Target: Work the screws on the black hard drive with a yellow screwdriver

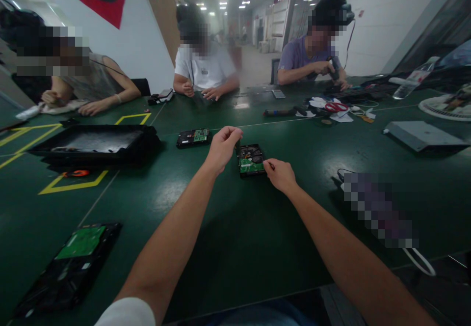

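Note:
A hard drive [250,161] with a green circuit board lies on the green table in front of me. My left hand [222,148] is closed in a pinch above its far left corner; whatever sits between those fingertips is too small and dark to name. Against the drive's right edge, my right hand [281,174] has thumb and fingers pressed together, gripping that side. A second hard drive [193,138] rests just left of my left hand. Near the front left, a larger black hard drive [73,267] shows its green board.
A black tray [147,137] stands on the left, by yellow tape marks. To the right are a blurred-out elongated object [379,208], a grey metal box [427,135] and a bottle [415,78]. Cables and papers [340,110] lie farther back. Three people work across the table.

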`<action>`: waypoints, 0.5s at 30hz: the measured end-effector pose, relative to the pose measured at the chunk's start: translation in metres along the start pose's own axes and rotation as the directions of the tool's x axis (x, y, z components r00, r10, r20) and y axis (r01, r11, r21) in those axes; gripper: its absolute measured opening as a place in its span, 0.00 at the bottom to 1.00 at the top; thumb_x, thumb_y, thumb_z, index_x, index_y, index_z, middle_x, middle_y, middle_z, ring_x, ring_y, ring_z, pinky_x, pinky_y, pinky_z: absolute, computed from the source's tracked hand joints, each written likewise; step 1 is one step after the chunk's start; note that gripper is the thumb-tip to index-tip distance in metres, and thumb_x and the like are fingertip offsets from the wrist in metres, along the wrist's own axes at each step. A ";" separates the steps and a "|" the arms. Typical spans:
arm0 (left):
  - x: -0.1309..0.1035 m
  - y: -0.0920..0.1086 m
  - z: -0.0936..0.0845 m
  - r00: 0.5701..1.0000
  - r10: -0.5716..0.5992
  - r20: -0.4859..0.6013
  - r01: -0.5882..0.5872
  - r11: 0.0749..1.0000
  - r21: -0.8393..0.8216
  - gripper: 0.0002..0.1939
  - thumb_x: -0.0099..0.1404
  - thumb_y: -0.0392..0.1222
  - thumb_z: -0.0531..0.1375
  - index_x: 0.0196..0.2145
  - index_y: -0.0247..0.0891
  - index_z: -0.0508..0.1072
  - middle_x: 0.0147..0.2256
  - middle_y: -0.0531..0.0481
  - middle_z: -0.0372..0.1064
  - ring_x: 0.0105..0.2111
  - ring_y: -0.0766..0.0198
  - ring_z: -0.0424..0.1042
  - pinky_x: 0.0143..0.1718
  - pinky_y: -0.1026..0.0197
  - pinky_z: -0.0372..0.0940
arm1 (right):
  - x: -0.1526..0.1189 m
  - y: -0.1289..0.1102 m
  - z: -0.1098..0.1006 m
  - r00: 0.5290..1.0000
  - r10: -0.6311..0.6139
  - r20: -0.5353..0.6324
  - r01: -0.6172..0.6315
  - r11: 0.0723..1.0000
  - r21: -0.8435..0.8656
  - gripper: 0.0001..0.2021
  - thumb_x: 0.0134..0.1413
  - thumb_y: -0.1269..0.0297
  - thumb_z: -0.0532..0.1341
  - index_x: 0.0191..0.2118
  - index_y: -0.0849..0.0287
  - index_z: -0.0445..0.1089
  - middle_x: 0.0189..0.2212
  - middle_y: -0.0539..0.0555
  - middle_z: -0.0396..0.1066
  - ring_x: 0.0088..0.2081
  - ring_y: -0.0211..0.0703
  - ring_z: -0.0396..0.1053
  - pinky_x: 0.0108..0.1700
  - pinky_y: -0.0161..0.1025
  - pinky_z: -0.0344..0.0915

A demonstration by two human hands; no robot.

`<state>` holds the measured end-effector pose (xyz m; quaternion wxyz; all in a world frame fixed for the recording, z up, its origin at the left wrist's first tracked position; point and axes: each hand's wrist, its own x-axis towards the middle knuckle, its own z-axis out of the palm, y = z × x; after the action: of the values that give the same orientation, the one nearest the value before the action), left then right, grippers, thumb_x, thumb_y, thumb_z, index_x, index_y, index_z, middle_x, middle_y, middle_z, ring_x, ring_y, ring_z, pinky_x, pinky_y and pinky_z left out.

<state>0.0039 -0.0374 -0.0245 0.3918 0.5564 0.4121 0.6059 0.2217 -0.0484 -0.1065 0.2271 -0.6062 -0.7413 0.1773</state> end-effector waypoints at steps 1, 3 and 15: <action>0.000 0.000 -0.001 1.000 0.000 -0.006 0.000 1.000 0.008 0.08 0.66 0.46 0.63 0.34 0.38 0.75 0.32 0.51 0.72 0.32 0.66 0.69 0.35 0.63 0.62 | 0.000 0.000 0.000 1.000 0.001 0.001 -0.001 1.000 0.001 0.18 0.72 0.53 0.51 0.46 0.52 0.78 0.32 0.52 0.78 0.33 0.44 0.72 0.31 0.37 0.57; 0.000 0.001 -0.001 1.000 -0.016 -0.002 0.016 1.000 -0.005 0.09 0.65 0.46 0.65 0.34 0.39 0.75 0.32 0.52 0.72 0.31 0.66 0.69 0.35 0.63 0.63 | 0.000 0.000 0.000 1.000 0.006 -0.001 -0.006 1.000 0.002 0.18 0.72 0.53 0.52 0.46 0.52 0.78 0.32 0.52 0.78 0.32 0.43 0.72 0.31 0.37 0.58; -0.003 0.002 0.004 0.989 -0.128 0.077 0.140 0.973 -0.183 0.08 0.66 0.45 0.61 0.33 0.38 0.74 0.33 0.47 0.76 0.33 0.61 0.75 0.39 0.57 0.70 | 0.000 0.000 0.000 1.000 -0.014 -0.022 0.014 1.000 -0.005 0.18 0.72 0.54 0.52 0.45 0.53 0.78 0.32 0.52 0.78 0.32 0.43 0.72 0.33 0.37 0.59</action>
<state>0.0078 -0.0404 -0.0235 0.4958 0.5071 0.3767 0.5959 0.2215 -0.0486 -0.1063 0.2349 -0.6034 -0.7435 0.1673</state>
